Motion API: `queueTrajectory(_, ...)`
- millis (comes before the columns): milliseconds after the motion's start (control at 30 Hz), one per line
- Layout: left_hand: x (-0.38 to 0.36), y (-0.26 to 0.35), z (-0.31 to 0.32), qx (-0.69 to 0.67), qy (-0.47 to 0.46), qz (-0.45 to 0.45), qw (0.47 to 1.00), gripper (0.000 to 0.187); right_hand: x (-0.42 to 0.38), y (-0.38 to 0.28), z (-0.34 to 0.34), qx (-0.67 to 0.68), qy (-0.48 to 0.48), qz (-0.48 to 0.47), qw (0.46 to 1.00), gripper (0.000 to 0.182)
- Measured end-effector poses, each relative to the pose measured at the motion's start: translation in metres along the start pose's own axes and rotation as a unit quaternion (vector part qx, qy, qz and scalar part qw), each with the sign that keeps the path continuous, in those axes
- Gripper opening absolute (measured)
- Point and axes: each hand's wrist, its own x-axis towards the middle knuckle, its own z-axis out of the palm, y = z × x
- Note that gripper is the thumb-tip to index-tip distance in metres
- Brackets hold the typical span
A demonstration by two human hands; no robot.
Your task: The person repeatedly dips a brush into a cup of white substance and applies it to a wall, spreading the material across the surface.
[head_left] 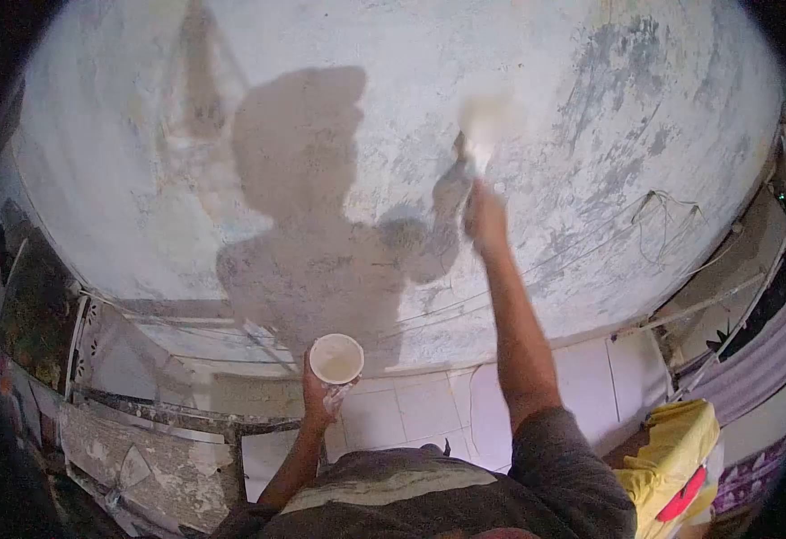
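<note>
My left hand (318, 401) is wrapped round a small white tub (337, 360) at waist height, in front of the wall's lower edge. Pale, whitish stuff lies inside the tub, and white smears mark its outside near my fingers. Raised in front of me, my right hand (486, 218) is closed on the handle of a wide paintbrush (481, 136). Motion blurs the brush, whose pale head is against or very near the wall (429, 54). The wall's white surface is patchy, with grey worn areas. My shadow falls across its middle.
Thin loose wires (667, 207) hang on the wall at right. A worn, paint-spotted frame (155, 409) stands at lower left. Yellow cloth (676, 458) with a red patch lies at lower right, near purple striped fabric (770, 368). Pale tiles (411, 413) cover the floor.
</note>
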Motion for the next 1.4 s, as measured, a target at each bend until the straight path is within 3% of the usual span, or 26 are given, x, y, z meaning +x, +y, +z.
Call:
queueTrajectory(33,-0.001,0.007,0.006,-0.06,0.019,-0.044,0.997,0.074,-0.041,-0.001,0.015,0.345,-0.109,0.237,0.902,0.032)
queueTrajectory(67,0.001,0.008,0.007,-0.063,0.021,-0.042,0.997,0.074,-0.07,-0.018,0.003,0.286,-0.121,0.209,0.927,0.043)
queueTrajectory(100,0.0,0.008,0.007,-0.073,0.015,-0.036,0.997,0.075,-0.103,-0.02,0.006,0.304,-0.221,0.266,0.888,0.028)
queueTrajectory(133,-0.003,0.007,0.005,-0.081,0.008,-0.031,0.996,0.077,-0.137,-0.029,-0.001,0.237,-0.269,0.188,0.914,0.017)
queueTrajectory(167,-0.001,0.002,0.0,-0.082,0.009,-0.033,0.996,0.077,-0.172,-0.033,-0.001,0.171,-0.388,0.205,0.882,0.02)
queueTrajectory(233,0.004,-0.014,-0.01,0.052,0.007,0.009,0.999,0.08,-0.247,-0.036,-0.001,0.179,-0.493,0.081,0.848,0.015)
queueTrajectory(267,0.005,-0.017,-0.011,0.052,0.006,0.01,0.999,0.08,-0.282,-0.039,-0.002,0.168,-0.53,0.014,0.831,0.016)
queueTrajectory(300,0.006,-0.019,-0.013,0.113,0.004,0.06,0.992,0.081,-0.303,-0.05,-0.008,0.28,-0.602,0.265,0.699,0.023)
queueTrajectory(367,0.008,-0.022,-0.016,0.169,0.007,0.116,0.979,0.082,-0.325,-0.062,-0.035,0.4,-0.531,0.342,0.664,0.031)
queueTrajectory(400,0.009,-0.024,-0.019,0.14,0.005,0.089,0.986,0.08,-0.31,-0.067,-0.045,0.399,-0.532,0.335,0.668,0.031)
queueTrajectory(467,0.009,-0.023,-0.018,0.107,0.007,0.066,0.992,0.078,-0.267,-0.087,-0.081,0.342,-0.498,0.496,0.624,0.033)
queueTrajectory(500,0.007,-0.019,-0.015,0.083,0.012,0.051,0.995,0.077,-0.246,-0.091,-0.093,0.342,-0.498,0.49,0.628,0.033)
queueTrajectory(567,0.009,-0.018,-0.014,0.055,0.018,0.043,0.997,0.076,-0.206,-0.09,-0.114,0.308,-0.466,0.44,0.704,0.034)
queueTrajectory(633,0.014,-0.015,-0.017,-0.068,0.015,-0.09,0.994,0.076,-0.176,-0.084,-0.128,0.306,-0.449,0.396,0.74,0.033)
queueTrajectory(700,0.0,0.007,0.0,-0.05,0.015,-0.055,0.997,0.076,-0.146,-0.081,-0.145,0.303,-0.428,0.351,0.776,0.033)
queueTrajectory(767,0.003,0.013,0.004,-0.032,0.014,-0.016,0.999,0.076,-0.11,-0.084,-0.167,0.256,-0.428,0.227,0.836,0.034)
queueTrajectory(800,0.005,0.004,-0.004,0.15,-0.005,0.062,0.987,0.077,-0.089,-0.091,-0.182,0.253,-0.456,0.216,0.826,0.033)
queueTrajectory(833,0.008,-0.004,-0.01,0.326,-0.019,0.136,0.935,0.077,-0.078,-0.092,-0.188,0.252,-0.452,0.209,0.83,0.033)
queueTrajectory(900,0.011,-0.017,-0.012,0.347,-0.033,0.16,0.924,0.078,-0.062,-0.093,-0.197,0.276,-0.48,0.085,0.829,0.032)
queueTrajectory(967,0.015,-0.012,-0.008,0.37,-0.048,0.182,0.91,0.079,-0.039,-0.107,-0.206,0.246,-0.515,0.051,0.819,0.029)
queueTrajectory(1067,0.008,0.003,0.009,0.403,-0.088,0.181,0.893,0.081,-0.035,-0.119,-0.198,0.125,-0.563,-0.137,0.806,0.023)
queueTrajectory(1100,0.006,0.003,0.012,0.422,-0.085,0.189,0.882,0.08,-0.032,-0.128,-0.196,0.125,-0.562,-0.138,0.806,0.023)
queueTrajectory(1167,0.003,0.005,0.018,0.441,-0.082,0.197,0.872,0.08,-0.024,-0.15,-0.188,0.019,-0.628,-0.198,0.753,0.018)
queueTrajectory(1400,-0.004,0.009,0.023,0.441,-0.104,0.209,0.866,0.077,-0.045,-0.179,-0.15,0.023,-0.597,-0.296,0.745,0.015)
